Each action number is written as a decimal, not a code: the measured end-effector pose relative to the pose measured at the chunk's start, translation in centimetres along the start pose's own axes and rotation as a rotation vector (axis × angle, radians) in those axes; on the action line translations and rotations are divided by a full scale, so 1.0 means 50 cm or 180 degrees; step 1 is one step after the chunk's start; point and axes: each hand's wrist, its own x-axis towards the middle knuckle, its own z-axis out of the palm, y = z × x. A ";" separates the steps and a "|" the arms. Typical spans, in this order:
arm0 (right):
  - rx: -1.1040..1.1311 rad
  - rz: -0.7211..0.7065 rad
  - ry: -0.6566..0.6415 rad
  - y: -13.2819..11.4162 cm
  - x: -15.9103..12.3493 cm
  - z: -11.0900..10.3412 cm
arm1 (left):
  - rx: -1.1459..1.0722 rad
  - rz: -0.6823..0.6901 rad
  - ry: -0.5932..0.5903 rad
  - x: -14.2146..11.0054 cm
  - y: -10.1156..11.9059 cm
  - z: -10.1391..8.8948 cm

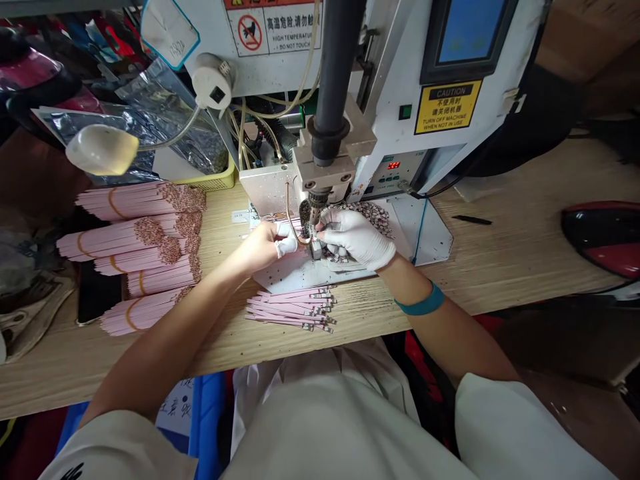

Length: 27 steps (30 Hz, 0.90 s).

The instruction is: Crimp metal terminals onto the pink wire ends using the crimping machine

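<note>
The left hand (263, 245) and white-gloved right hand (356, 237) are closed from either side on a small metal part (315, 249), directly beneath the press head (316, 207); rubber-banded pink wire bundles (140, 260) lie on the desk (220, 340) at left

Straight ahead, a yellow caution label (447, 107) reads "Turn off machine when not in use", just below a blue screen (467, 33). Farther left, a warning sticker (273, 27) marks high temperature, and small red digits (393, 165) glow on a control panel. To my left, a gooseneck lamp (101, 149) hangs before silvery foil bags (165, 127) and a yellow plastic basket (215, 180). A dark phone (97, 290) lies on the wooden bench (500, 267), and a thin black pen-like tool (473, 220) rests off to my right, near a glossy red-and-black object (605, 237). Beyond the bench's front edge I can see a blue crate (207, 413).
</note>
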 end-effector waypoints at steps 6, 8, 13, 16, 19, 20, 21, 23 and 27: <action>0.0149 0.0078 -0.0029 -0.004 0.000 -0.001 | 0.0037 -0.0103 0.0024 0.000 0.010 -0.002; 0.0092 0.0120 -0.0051 -0.005 -0.001 -0.002 | -0.0031 -0.0119 -0.0013 0.000 0.014 -0.003; -0.0063 0.0206 -0.0063 -0.007 -0.002 -0.005 | -0.0100 -0.0172 -0.0007 0.002 0.025 -0.004; -0.0072 0.0194 -0.0064 -0.007 -0.002 -0.005 | -0.0061 -0.0202 -0.0004 0.003 0.027 -0.005; -0.0044 0.0172 -0.0060 -0.006 -0.002 -0.006 | -0.0027 -0.0227 -0.0002 0.002 0.029 -0.006; -0.0018 0.0170 -0.0055 -0.006 -0.002 -0.006 | -0.0022 -0.0234 0.0002 0.002 0.030 -0.006; 0.0013 0.0162 -0.0047 -0.005 -0.002 -0.005 | -0.0027 -0.0242 0.0008 0.001 0.031 -0.006; 0.0065 0.0140 -0.0035 -0.004 -0.002 -0.003 | -0.0074 -0.0252 0.0005 0.002 0.033 -0.004; 0.0040 0.0125 -0.0058 -0.002 -0.002 0.002 | -0.0133 -0.0267 0.0005 0.005 0.030 -0.002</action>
